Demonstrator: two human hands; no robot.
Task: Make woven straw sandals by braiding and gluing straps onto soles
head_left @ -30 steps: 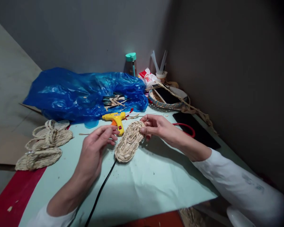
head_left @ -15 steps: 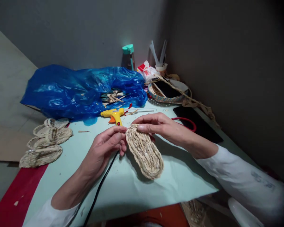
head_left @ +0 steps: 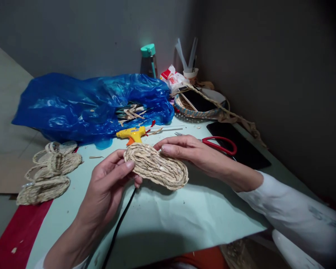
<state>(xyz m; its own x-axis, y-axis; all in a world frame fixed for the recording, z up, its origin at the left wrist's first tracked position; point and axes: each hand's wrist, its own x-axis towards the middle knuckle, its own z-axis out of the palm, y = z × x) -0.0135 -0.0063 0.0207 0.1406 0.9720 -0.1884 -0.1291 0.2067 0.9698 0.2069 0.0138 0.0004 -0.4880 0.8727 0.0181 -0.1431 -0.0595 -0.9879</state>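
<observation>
A woven straw sole, oval and pale tan, is held just above the pale green paper sheet. My left hand pinches its left end between thumb and fingers. My right hand grips its far edge, fingers curled over the top. The sole lies roughly crosswise, its right end tipped toward me. Right behind it a yellow glue gun rests on the sheet, and its black cord runs toward me under my left hand.
Several finished straw sandals are piled at the left. A blue plastic bag holding straw strips lies at the back. Red-handled scissors, a black phone, a woven tray, a teal-capped bottle and a cup of tools sit in the corner.
The sole has been turned from lengthwise to crosswise and lifted slightly. My left hand went from empty to pinching its left end. The view shifted down a little.
</observation>
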